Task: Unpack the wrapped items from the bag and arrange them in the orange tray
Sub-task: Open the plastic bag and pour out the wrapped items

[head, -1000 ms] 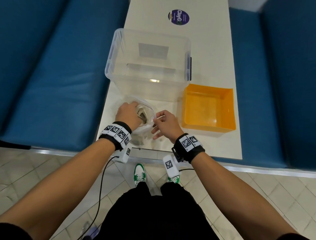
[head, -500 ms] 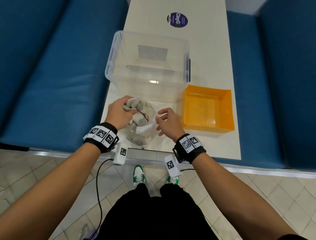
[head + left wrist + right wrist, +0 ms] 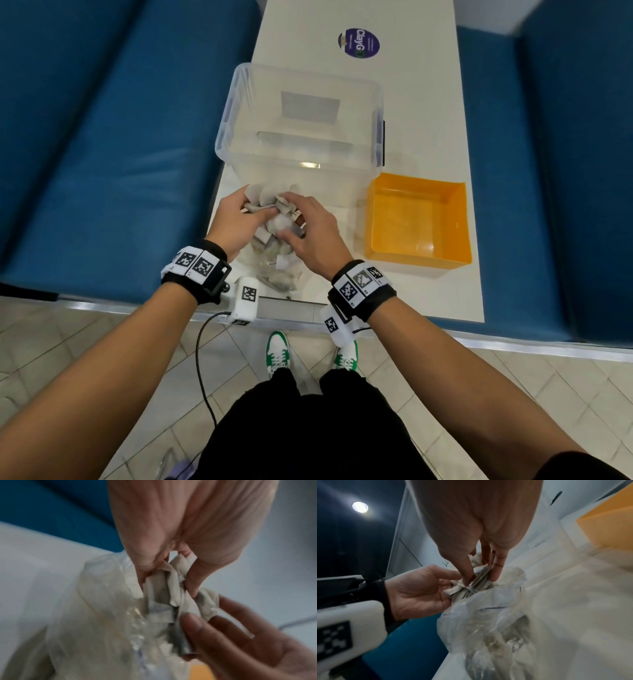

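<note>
A clear plastic bag point(image 3: 274, 274) stands near the front edge of the white table point(image 3: 428, 102), with several paper-wrapped items inside. One grey-white wrapped item point(image 3: 275, 219) sticks out of the bag's mouth. My left hand point(image 3: 255, 210) pinches it from the left, thumb and fingers curled on the crumpled paper point(image 3: 169, 586). My right hand point(image 3: 291, 219) pinches the same wrapped item point(image 3: 479, 574) from the right. The bag point(image 3: 488, 622) hangs below both hands. The orange tray point(image 3: 418, 262) sits to the right of the bag, with nothing in it.
A large clear plastic bin point(image 3: 239, 113) stands just behind the bag. A purple round sticker point(image 3: 359, 42) lies at the table's far end. Blue padded benches point(image 3: 102, 154) flank the table. The tray point(image 3: 607, 520) is close to my right hand.
My left hand drew a wrapped item up out of the bag's mouth. My right hand let go of the bag's rim and took hold of the same item.
</note>
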A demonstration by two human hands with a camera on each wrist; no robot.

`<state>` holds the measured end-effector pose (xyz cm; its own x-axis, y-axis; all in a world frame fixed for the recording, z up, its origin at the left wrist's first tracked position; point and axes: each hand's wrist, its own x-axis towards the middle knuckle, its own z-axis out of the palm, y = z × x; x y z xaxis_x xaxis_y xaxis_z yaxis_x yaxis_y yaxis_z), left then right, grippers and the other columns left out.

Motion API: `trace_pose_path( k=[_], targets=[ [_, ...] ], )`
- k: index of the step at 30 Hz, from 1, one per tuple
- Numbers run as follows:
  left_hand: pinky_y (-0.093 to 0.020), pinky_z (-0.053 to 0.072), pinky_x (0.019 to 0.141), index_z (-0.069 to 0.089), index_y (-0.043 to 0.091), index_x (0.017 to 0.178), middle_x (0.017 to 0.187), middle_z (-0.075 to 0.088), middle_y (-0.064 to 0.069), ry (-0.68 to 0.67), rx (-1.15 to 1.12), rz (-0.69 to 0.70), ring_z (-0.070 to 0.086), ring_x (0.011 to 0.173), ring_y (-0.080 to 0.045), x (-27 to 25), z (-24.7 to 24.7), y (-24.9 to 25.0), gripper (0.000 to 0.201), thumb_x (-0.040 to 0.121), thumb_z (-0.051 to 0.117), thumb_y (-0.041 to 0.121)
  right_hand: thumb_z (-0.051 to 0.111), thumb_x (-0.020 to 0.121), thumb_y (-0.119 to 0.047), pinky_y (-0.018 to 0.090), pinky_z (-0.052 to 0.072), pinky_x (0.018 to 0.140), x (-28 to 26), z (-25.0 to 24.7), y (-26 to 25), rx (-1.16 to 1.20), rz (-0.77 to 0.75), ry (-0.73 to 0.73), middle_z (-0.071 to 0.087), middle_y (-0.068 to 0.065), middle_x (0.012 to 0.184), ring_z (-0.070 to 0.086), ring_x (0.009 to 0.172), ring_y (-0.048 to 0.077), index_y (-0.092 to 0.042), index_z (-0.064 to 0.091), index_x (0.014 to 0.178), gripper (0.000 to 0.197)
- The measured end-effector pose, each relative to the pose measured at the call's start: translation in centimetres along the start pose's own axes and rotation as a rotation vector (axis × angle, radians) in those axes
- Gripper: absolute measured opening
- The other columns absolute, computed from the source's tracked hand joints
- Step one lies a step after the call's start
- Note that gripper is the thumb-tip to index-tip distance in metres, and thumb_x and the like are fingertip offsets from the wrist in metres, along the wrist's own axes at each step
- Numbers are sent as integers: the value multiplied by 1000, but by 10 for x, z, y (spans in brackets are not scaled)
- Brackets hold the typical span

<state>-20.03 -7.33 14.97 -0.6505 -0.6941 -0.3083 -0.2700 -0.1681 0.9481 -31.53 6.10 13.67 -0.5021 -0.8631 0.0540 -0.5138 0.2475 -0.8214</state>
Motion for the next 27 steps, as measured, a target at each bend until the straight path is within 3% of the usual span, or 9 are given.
trace_pose_path(
  k=[2, 4, 9, 12, 14, 18, 20, 24, 27],
  targets=[
    [-37, 62, 80, 70, 9, 117, 111, 78, -10, 3, -213, -106, 76, 101, -24, -2, 1, 3, 23, 95, 70, 1, 81, 83, -12, 15, 45, 89, 1, 3, -2, 56, 54, 64, 64, 2, 122, 56, 99, 8, -15, 59, 137, 58],
    [-34, 61, 72, 69, 7, 105, 99, 80, -8, 37, -360, -205, 77, 90, -23, -4, 2, 5, 10, 97, 69, 3, 82, 81, -11, 27, 54, 86, 2, 6, -3, 128, 121, 130, 68, 1, 115, 61, 96, 11, -14, 64, 129, 51],
    [-26, 58, 59, 64, 15, 94, 80, 78, 4, 38, -246, -216, 74, 75, -13, -2, 6, 0, 9, 100, 68, 10, 83, 81, -14, 23, 55, 75, 5, 8, -3, 193, 214, 161, 69, -4, 95, 62, 79, 8, -15, 72, 114, 34],
    [-26, 58, 62, 69, 12, 114, 92, 79, 0, -61, -254, -250, 75, 82, -15, -4, 11, 1, 13, 106, 59, 15, 84, 80, -14, 18, 52, 74, 6, 8, -3, 191, 238, 174, 69, -5, 93, 60, 77, 3, -15, 74, 109, 31],
    [-29, 59, 65, 68, 11, 118, 94, 79, -4, -116, -255, -272, 75, 84, -20, -4, 14, 2, 20, 108, 55, 22, 84, 79, -14, 22, 53, 79, 8, 9, -4, 172, 241, 198, 70, -2, 95, 61, 80, 7, -15, 74, 108, 30],
    [-48, 57, 98, 71, 22, 121, 110, 79, -1, -132, -64, -191, 73, 109, -21, 1, 14, -4, 23, 107, 57, 34, 79, 82, -11, 30, 52, 82, 11, 11, -11, 102, 177, 160, 64, 4, 95, 61, 86, 16, -16, 76, 110, 29],
    [-51, 52, 106, 70, 29, 124, 117, 77, 3, -87, 114, -129, 70, 115, -20, 4, 9, -6, 25, 105, 56, 39, 79, 83, -11, 30, 51, 80, 11, 9, -12, 65, 166, 126, 65, 6, 93, 60, 84, 18, -13, 76, 112, 30],
    [-41, 52, 100, 66, 24, 122, 115, 73, 1, -54, 358, -47, 67, 110, -21, 5, 10, -6, 27, 107, 53, 42, 81, 83, -14, 37, 55, 80, 10, 8, -12, 47, 191, 125, 71, 6, 94, 62, 80, 19, -10, 75, 107, 25],
    [-31, 51, 90, 65, 28, 120, 113, 73, 1, -22, 339, -3, 68, 107, -19, 5, 12, -2, 21, 109, 50, 39, 82, 82, -14, 25, 51, 74, 13, 9, -18, 83, 194, 179, 69, -1, 89, 58, 73, 9, -10, 72, 105, 25]
  ],
)
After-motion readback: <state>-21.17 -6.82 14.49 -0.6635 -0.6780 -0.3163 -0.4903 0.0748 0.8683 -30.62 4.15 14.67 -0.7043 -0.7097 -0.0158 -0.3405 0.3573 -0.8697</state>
